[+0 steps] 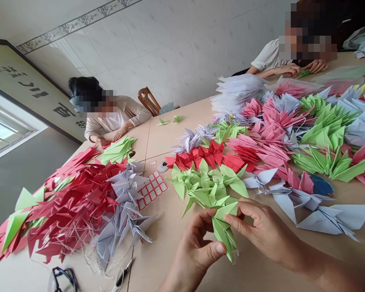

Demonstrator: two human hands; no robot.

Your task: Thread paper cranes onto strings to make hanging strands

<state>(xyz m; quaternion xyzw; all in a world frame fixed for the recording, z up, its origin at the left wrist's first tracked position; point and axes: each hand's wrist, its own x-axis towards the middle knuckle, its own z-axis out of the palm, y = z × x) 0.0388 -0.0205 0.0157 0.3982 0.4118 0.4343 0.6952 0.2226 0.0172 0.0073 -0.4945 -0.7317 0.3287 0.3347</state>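
Observation:
A green folded-paper piece (224, 229) is held up over the near part of the table. My left hand (197, 247) holds it from the left, thumb and fingers curled at its edge. From the right, my right hand (266, 231) pinches its upper part between thumb and fingers. Just beyond, a cluster of green folded paper shapes (205, 180) lies on the table, touching or overlapping the held piece; which is unclear. White folded paper shapes (319, 217) rest to the right of my right hand.
Red folded paper (69, 207) is heaped at left beside grey-white pieces (126, 202). Glasses (63, 280), a pen-like tool (124, 272) and a red-bordered label sheet (152, 190) lie nearby. Many coloured pieces (325, 125) cover the right. Two people sit across the table (170, 132).

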